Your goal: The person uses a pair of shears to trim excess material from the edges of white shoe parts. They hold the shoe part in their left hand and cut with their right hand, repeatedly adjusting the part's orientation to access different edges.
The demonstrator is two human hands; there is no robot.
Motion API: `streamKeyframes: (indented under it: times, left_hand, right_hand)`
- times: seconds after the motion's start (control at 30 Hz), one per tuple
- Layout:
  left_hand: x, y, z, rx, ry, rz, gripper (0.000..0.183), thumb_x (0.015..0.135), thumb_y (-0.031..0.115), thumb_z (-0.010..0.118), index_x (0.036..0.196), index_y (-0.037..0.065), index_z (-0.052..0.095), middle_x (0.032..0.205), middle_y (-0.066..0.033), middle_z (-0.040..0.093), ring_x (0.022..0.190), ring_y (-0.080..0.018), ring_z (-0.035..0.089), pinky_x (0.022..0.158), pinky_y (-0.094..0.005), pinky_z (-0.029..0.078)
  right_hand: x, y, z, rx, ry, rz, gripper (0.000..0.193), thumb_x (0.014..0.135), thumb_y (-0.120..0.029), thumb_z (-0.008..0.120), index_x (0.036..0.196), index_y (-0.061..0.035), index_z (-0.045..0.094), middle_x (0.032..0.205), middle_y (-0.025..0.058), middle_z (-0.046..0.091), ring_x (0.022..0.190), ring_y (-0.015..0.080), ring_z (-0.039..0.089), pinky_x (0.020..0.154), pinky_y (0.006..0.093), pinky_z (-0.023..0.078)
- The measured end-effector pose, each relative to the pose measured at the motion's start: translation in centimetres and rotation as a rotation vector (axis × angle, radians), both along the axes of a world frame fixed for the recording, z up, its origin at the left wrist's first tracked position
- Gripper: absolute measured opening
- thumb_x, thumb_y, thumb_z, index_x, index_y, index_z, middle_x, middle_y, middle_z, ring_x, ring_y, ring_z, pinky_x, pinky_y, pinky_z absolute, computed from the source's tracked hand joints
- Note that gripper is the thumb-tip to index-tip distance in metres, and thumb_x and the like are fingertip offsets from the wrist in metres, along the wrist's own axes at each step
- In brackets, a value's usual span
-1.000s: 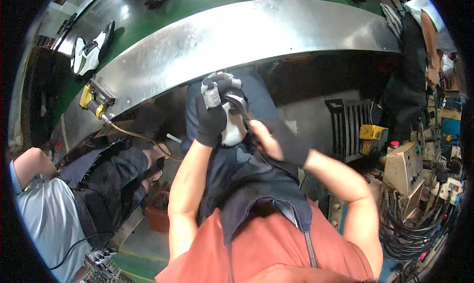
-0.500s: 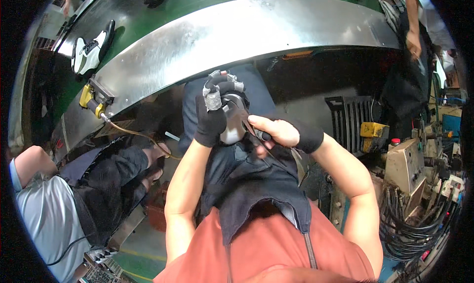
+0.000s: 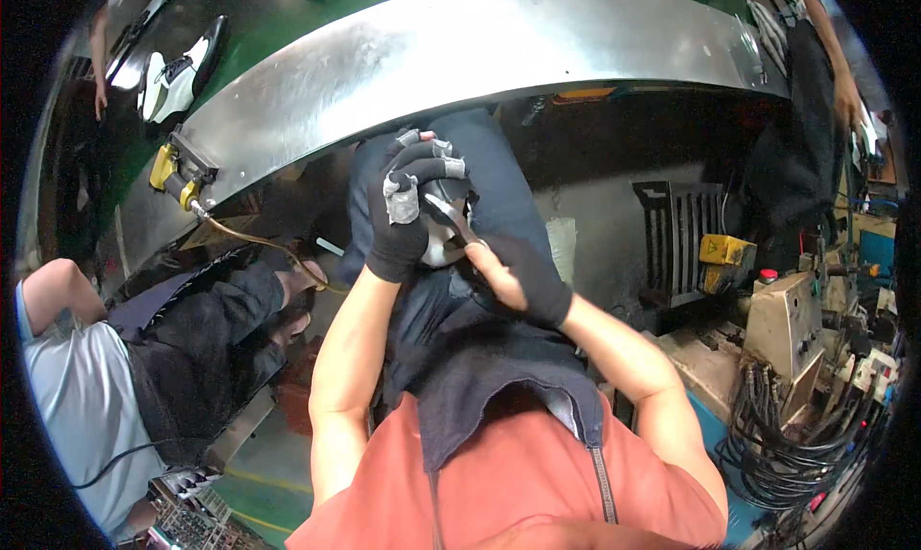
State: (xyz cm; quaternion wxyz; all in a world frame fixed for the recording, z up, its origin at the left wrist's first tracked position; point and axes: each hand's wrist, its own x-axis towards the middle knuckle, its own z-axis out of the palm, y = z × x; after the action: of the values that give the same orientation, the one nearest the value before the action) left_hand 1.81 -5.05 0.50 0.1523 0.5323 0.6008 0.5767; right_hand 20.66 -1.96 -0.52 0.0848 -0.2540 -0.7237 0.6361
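A white and black shoe [image 3: 439, 250] rests in my lap, mostly covered by my hands. My left hand [image 3: 408, 200], in a black glove with grey tape round the fingers, is closed over the shoe's far end. In my right hand [image 3: 518, 276], gloved in black with the thumb bare, is a metal tool [image 3: 449, 210] that looks like pincers. Its shiny head lies against the shoe beside my left fingers. The handles are largely hidden by my right hand, and I cannot tell whether the jaws grip anything.
Ahead runs a curved metal bench edge [image 3: 384, 89] beside a green conveyor belt [image 3: 264, 46] carrying a white and black shoe [image 3: 177, 75]. A yellow air tool [image 3: 173, 176] with a hose sits at left. Co-workers are at both sides. Machinery [image 3: 782, 320] and cables [image 3: 767, 444] stand at right.
My right hand has moved forward and left with the tool, its wrist now turned over the shoe. My left hand has shifted slightly left, still on the shoe.
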Motion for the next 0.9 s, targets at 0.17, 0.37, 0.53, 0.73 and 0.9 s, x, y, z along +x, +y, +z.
streamKeyframes:
  times: [0.17,0.37,0.53,0.73,0.9]
  left_hand:
    - [0.6,0.5,0.5,0.012,-0.1,-0.012,0.048,0.091,0.04,0.037,0.084,0.005,0.069,0.092,-0.0108,0.066,0.105,-0.0288,0.055,0.098,-0.0421,0.035]
    - [0.4,-0.1,-0.4,0.012,-0.105,0.038,0.054,0.092,0.045,0.034,0.083,0.006,0.07,0.091,-0.0107,0.066,0.105,-0.0302,0.055,0.097,-0.0421,0.037]
    - [0.3,-0.2,-0.4,-0.011,0.01,0.035,0.03,0.086,0.03,0.05,0.082,0.007,0.069,0.093,-0.0097,0.066,0.106,-0.0293,0.055,0.096,-0.0408,0.037]
    - [1.5,-4.8,-1.0,-0.017,-0.34,0.003,0.057,0.074,0.023,0.072,0.12,-0.003,0.05,0.121,-0.0174,0.054,0.124,-0.03,0.043,0.108,-0.0418,0.026]
    - [6.0,-11.4,1.6,-0.392,-0.31,0.027,0.126,0.054,0.04,0.086,0.142,-0.004,0.008,0.144,-0.0238,0.022,0.136,-0.035,0.023,0.11,-0.0424,0.022]
  right_hand:
    - [-0.4,3.5,3.0,-0.472,-0.118,0.139,0.036,0.099,-0.028,0.039,0.086,0.001,0.056,0.074,-0.0013,0.054,0.071,0.0107,0.049,0.066,0.0267,0.043]
    - [-0.7,0.9,2.4,0.077,-0.078,-0.009,0.035,0.097,-0.028,0.043,0.084,0.0012,0.056,0.06,0.0054,0.048,0.057,0.0151,0.048,0.056,0.0332,0.04]
    - [-2.9,-3.7,-3.6,0.278,0.15,-0.282,0.022,0.094,-0.015,0.045,0.093,0.0017,0.06,0.081,0.018,0.062,0.068,0.0271,0.058,0.066,0.0361,0.046]
    - [-1.7,-4.0,-4.0,0.261,0.104,0.141,0.031,0.087,-0.02,0.052,0.113,-0.0042,0.057,0.102,0.0239,0.06,0.095,0.0376,0.058,0.083,0.0419,0.045]
    - [3.3,-4.4,-3.9,-0.376,0.209,0.37,0.049,0.083,-0.03,0.054,0.124,-0.0042,0.051,0.114,0.0182,0.06,0.11,0.0308,0.057,0.096,0.0395,0.042]
